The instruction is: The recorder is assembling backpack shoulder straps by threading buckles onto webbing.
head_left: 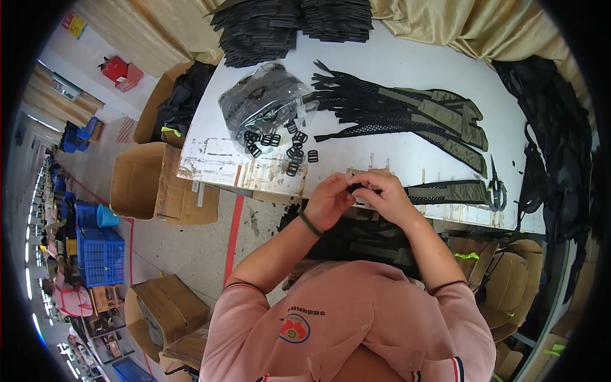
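My left hand (328,198) and my right hand (385,194) meet at the near edge of the white table (407,70), both pinching the black end of an olive-and-black strap (445,192) that runs off to the right. A small black buckle seems to sit between my fingers, mostly hidden. Several loose black plastic buckles (289,145) lie just beyond my left hand, spilling from a clear plastic bag (264,102). A pile of similar olive and black mesh straps (407,111) lies further back.
Black scissors (496,188) lie by the strap's right end. Stacks of black pieces (286,25) sit at the table's far edge. Black fabric (554,140) hangs on the right. Cardboard boxes (162,184) and blue crates (98,254) stand on the floor at left.
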`<state>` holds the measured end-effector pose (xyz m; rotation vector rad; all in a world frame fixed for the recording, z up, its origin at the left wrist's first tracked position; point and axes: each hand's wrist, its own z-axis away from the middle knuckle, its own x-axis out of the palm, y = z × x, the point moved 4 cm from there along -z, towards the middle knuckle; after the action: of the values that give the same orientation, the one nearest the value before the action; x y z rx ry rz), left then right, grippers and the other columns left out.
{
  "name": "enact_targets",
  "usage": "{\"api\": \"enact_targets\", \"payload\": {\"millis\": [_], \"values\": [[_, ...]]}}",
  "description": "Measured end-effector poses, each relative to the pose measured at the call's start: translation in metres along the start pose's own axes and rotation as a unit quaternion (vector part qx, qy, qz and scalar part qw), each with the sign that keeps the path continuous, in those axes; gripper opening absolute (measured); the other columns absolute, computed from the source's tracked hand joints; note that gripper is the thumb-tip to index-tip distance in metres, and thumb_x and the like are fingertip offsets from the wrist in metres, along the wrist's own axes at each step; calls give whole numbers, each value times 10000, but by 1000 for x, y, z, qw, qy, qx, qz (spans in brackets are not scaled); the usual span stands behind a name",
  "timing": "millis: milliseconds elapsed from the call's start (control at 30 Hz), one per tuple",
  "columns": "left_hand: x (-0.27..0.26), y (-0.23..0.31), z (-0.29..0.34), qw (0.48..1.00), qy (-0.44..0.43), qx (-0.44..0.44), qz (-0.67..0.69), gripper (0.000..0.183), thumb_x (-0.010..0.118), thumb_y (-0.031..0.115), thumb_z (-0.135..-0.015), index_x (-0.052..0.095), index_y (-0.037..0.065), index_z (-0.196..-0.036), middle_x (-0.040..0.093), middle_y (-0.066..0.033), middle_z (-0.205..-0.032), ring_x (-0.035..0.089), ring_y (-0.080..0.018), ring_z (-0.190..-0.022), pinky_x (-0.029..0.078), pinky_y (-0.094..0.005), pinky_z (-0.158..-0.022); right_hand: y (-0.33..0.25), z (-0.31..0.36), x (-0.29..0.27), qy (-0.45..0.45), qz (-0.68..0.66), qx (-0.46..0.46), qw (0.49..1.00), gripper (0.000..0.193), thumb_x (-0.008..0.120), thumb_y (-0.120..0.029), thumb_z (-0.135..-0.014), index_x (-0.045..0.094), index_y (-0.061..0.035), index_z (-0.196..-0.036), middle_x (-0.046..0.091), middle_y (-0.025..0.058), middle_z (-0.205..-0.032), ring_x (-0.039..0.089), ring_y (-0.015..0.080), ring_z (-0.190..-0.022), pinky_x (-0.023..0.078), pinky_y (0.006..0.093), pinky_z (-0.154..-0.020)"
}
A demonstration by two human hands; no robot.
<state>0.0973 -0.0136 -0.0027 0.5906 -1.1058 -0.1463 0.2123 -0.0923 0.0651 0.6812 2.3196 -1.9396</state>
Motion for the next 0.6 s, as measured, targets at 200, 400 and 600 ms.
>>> {"api": "enact_targets", "payload": {"millis": [200,400,600], "values": [[12,7,2,992,37,75,-94,79,566,145,-921,539,73,-904,604,-23,-820,573,-98,-677,466,-231,-598,-13,3,-4,79,164,-125,975,128,658,-27,-737,649,-62,-860,578,75,-810,541,247,-668,420,315,-749],[16,13,-2,958,65,167,-222,96,596,90,-898,515,43,-876,604,-25,-789,583,-85,-697,490,-232,-600,2,9,-1,41,-141,87,985,134,655,27,-766,604,-44,-868,537,-8,-730,487,65,-624,393,190,-596],[16,18,-2,906,54,253,-336,87,631,58,-866,549,31,-866,603,-15,-783,571,-65,-707,482,-219,-629,24,5,3,52,-234,181,954,200,677,32,-764,505,-64,-797,499,-50,-682,455,13,-604,365,159,-538]]}}
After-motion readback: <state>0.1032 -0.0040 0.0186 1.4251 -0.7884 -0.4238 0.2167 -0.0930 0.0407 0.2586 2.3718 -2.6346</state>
